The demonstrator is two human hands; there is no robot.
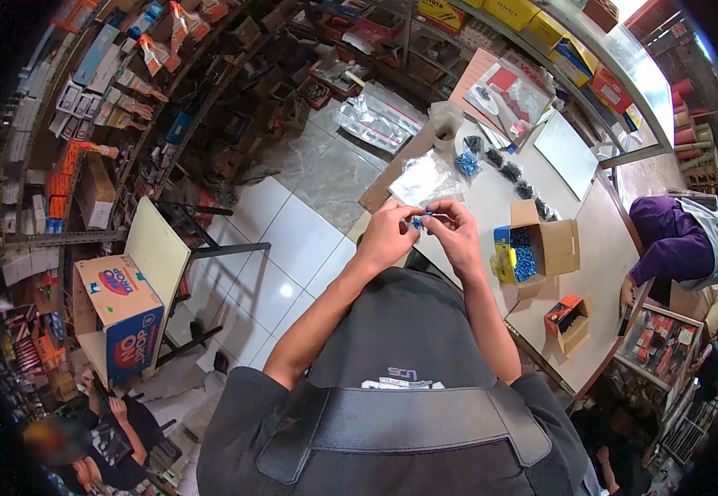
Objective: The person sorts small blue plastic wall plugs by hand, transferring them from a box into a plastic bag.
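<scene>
My left hand (389,237) and my right hand (456,237) meet in front of my chest, near the table's edge. Between their pinched fingertips are small blue plastic pieces (417,221) that look like wall plugs; the fingers partly cover them. To the right, an open cardboard box (559,248) on the table holds many similar blue pieces (523,258). Just beyond my hands lie clear plastic bags (422,179) and a filled bag of blue pieces (466,164).
Dark bagged items (508,171) run across the table (491,219). A smaller open box (572,327) stands near its front right. A person in purple sleeves (665,236) leans on the right edge. A carton (119,306) rests on a chair at left; stocked shelves surround the tiled floor (270,219).
</scene>
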